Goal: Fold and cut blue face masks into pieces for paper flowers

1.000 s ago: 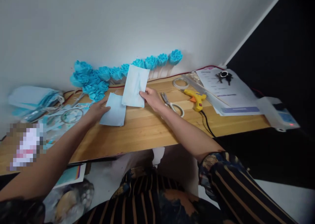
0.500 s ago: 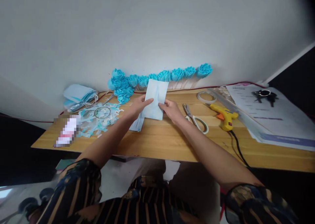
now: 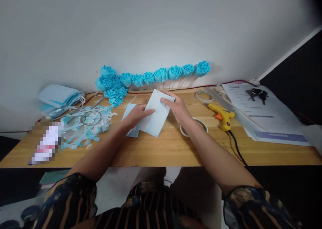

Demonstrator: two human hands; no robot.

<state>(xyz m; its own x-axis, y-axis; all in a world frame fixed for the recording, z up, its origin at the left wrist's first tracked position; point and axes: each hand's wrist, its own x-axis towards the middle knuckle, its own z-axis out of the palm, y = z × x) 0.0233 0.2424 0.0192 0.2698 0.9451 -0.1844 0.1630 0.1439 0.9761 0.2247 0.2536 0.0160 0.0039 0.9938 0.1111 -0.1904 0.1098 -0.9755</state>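
A light blue rectangular sheet (image 3: 157, 116), apparently mask fabric, is held tilted above the table between both hands. My left hand (image 3: 138, 115) grips its left edge, thumb lying on top. At the upper right corner, my right hand (image 3: 176, 104) pinches it with the thumb on the face and fingers behind. Beneath and left of it lies another pale blue piece (image 3: 133, 133), partly covered by my left hand. A white ring like a tape roll (image 3: 205, 124) sits partly hidden under my right forearm.
Blue fabric flowers (image 3: 161, 75) line the wall. Leftward lie folded face masks (image 3: 60, 96), blue scraps (image 3: 83, 135) and a pixelated item (image 3: 47, 145). To the right are a clear tape roll (image 3: 204, 96), a yellow glue gun (image 3: 222, 116) with cord, papers (image 3: 266, 121) and keys (image 3: 257, 94).
The sheet has turned clockwise and come lower, and my right hand has shifted to its top corner. The scissors beside my right wrist no longer show; a white ring appears there. The view has shifted.
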